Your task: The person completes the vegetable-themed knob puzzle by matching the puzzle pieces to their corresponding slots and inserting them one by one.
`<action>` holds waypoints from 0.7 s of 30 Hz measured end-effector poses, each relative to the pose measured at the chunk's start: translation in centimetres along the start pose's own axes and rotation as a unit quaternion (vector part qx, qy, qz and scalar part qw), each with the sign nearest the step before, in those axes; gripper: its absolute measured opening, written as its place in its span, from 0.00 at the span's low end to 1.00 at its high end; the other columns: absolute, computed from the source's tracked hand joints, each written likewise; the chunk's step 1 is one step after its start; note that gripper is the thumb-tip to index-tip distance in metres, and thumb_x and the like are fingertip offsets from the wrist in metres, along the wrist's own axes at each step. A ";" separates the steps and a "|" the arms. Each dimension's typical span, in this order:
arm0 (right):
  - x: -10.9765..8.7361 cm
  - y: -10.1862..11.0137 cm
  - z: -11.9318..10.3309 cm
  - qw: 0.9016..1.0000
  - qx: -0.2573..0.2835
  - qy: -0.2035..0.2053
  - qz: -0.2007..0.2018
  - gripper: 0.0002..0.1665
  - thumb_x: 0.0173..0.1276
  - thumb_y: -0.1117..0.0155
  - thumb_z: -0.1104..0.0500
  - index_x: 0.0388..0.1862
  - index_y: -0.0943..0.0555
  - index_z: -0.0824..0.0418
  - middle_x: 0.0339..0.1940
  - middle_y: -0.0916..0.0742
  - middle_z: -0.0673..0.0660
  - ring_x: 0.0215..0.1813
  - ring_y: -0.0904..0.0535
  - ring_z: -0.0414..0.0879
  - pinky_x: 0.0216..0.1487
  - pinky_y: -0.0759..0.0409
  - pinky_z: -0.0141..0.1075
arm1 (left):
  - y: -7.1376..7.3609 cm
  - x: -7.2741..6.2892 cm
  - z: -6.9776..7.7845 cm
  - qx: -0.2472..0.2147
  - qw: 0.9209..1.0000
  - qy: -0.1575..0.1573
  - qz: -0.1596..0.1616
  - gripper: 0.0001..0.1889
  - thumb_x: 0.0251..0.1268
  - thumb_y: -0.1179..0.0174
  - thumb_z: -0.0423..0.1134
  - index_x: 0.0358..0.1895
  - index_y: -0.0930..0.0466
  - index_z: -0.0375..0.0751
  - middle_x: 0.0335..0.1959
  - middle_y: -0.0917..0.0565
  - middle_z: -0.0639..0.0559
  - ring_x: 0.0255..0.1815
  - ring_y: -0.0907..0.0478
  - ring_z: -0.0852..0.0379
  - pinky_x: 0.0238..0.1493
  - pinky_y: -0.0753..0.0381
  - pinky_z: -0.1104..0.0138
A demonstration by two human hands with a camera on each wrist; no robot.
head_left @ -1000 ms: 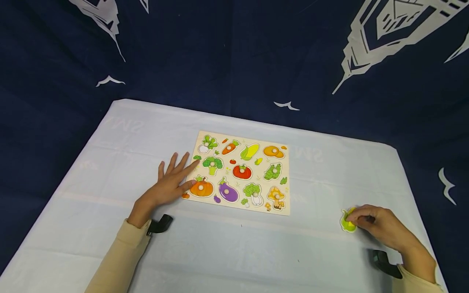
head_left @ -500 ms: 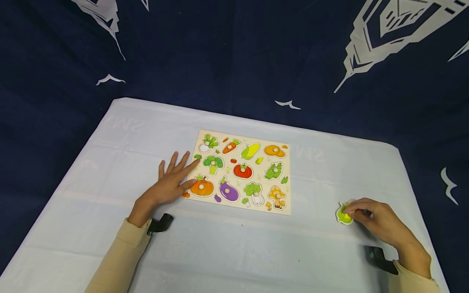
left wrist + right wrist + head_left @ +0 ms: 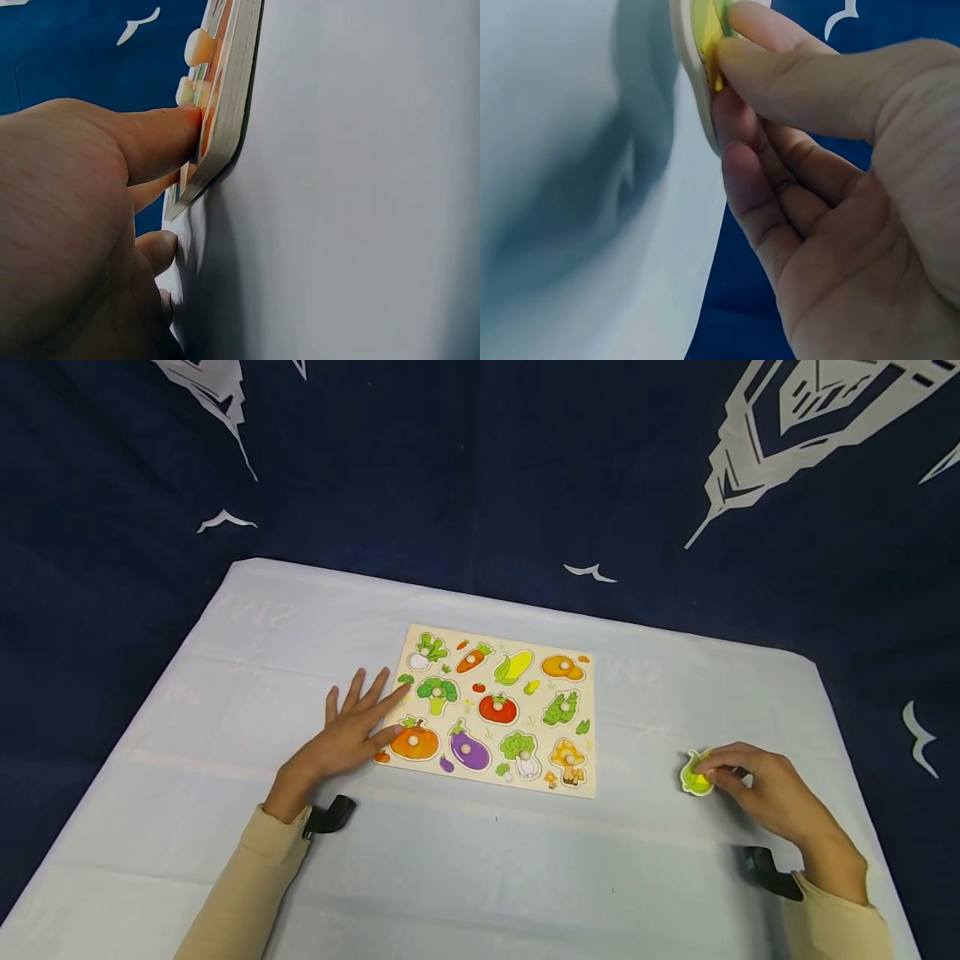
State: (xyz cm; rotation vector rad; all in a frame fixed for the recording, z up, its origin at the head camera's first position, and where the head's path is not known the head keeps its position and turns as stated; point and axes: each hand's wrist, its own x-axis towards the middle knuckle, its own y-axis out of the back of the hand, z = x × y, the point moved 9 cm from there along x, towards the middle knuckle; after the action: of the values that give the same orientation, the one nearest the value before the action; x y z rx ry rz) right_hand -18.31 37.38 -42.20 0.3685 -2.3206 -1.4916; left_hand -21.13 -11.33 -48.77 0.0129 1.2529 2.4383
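In the head view my right hand (image 3: 772, 793) pinches a yellow-green corn puzzle piece (image 3: 692, 780) at the table's right side. The right wrist view shows thumb and fingers on its painted face; the piece (image 3: 705, 34) stands tilted, its pale wooden edge turned to the camera, with a shadow on the cloth beyond. My left hand (image 3: 341, 739) lies spread at the left edge of the wooden vegetable puzzle board (image 3: 588, 693). Its thumb and forefinger rest on the board, the other fingers beside it. In the left wrist view the thumb presses near the board's corner (image 3: 221, 142).
Knobbed pieces fill the board, among them a tomato (image 3: 498, 710), an eggplant (image 3: 470, 747) and a pumpkin (image 3: 415, 742); the corn picture (image 3: 514, 668) shows no knob. A white cloth (image 3: 450, 877) covers the table. Behind hangs a dark blue curtain (image 3: 420, 468).
My right hand has moved the corn piece leftward and farther from me across the table. The left hand and the board have stayed in place.
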 end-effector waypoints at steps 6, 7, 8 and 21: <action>1.1 -0.1 -0.6 1.000 -0.009 0.007 0.005 0.19 0.49 0.26 0.78 0.35 0.12 0.57 0.40 0.11 0.58 0.33 0.21 0.37 0.36 0.27 0.19 | -0.1 0.1 0.0 -0.003 1.000 -0.001 -0.002 0.34 0.76 0.49 0.53 0.80 0.47 0.50 0.83 0.61 0.40 0.82 0.78 0.36 0.72 0.84 0.36; 1.4 -0.1 -0.7 1.000 -0.010 0.007 0.004 0.19 0.50 0.26 0.78 0.35 0.12 0.57 0.40 0.11 0.57 0.34 0.21 0.36 0.36 0.27 0.20 | -0.1 0.2 0.0 -0.004 1.000 -0.001 -0.002 0.34 0.76 0.49 0.52 0.80 0.46 0.51 0.83 0.61 0.40 0.82 0.78 0.36 0.72 0.84 0.36; 1.6 -0.2 -0.8 1.000 -0.010 0.006 0.001 0.19 0.50 0.26 0.77 0.35 0.12 0.57 0.41 0.11 0.57 0.34 0.21 0.38 0.35 0.27 0.20 | -0.1 0.2 0.0 -0.004 1.000 0.000 -0.002 0.34 0.76 0.49 0.52 0.80 0.46 0.51 0.83 0.61 0.40 0.82 0.78 0.36 0.72 0.84 0.36; 5.9 -1.2 -3.2 1.000 0.010 0.007 -0.013 0.15 0.55 0.27 0.75 0.38 0.12 0.59 0.42 0.11 0.56 0.37 0.20 0.43 0.38 0.24 0.24 | -0.1 0.0 -0.2 -0.005 1.000 0.001 -0.001 0.34 0.76 0.49 0.53 0.80 0.46 0.51 0.83 0.60 0.40 0.82 0.77 0.36 0.72 0.84 0.36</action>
State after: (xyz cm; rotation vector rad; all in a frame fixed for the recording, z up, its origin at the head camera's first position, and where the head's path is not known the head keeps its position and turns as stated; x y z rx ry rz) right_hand -22.25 31.89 -41.21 0.4152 -2.3289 -1.4742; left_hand -21.19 -11.44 -48.94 0.0050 1.2415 2.4427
